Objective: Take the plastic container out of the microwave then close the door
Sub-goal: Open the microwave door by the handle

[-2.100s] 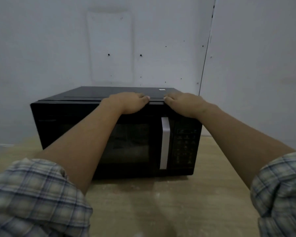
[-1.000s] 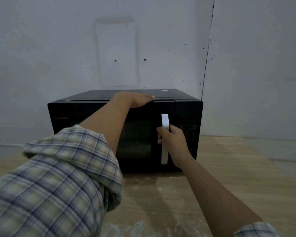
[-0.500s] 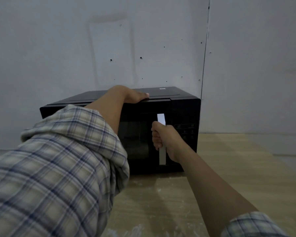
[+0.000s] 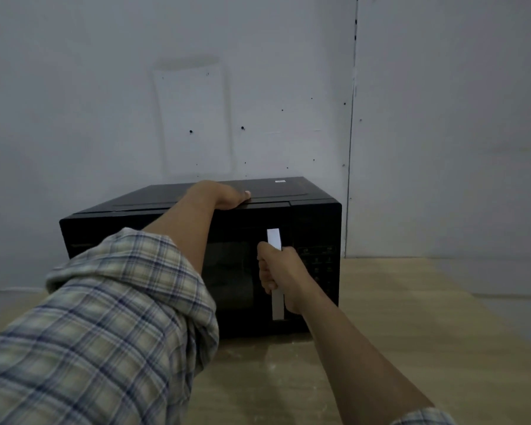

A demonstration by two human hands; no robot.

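A black microwave stands on a wooden table against the wall, its door shut. My right hand is wrapped around the white vertical door handle at the door's right side. My left hand lies flat, palm down, on the microwave's top near the front edge, holding nothing. The dark door window shows nothing of the inside, so the plastic container is hidden from me.
The light wooden table stretches out in front of and to the right of the microwave. A grey wall rises just behind it, with a vertical panel seam to the right.
My right hand came off the microwave's top, dropped to the door handle and closed around it. My left hand stayed on top. The door remains shut.
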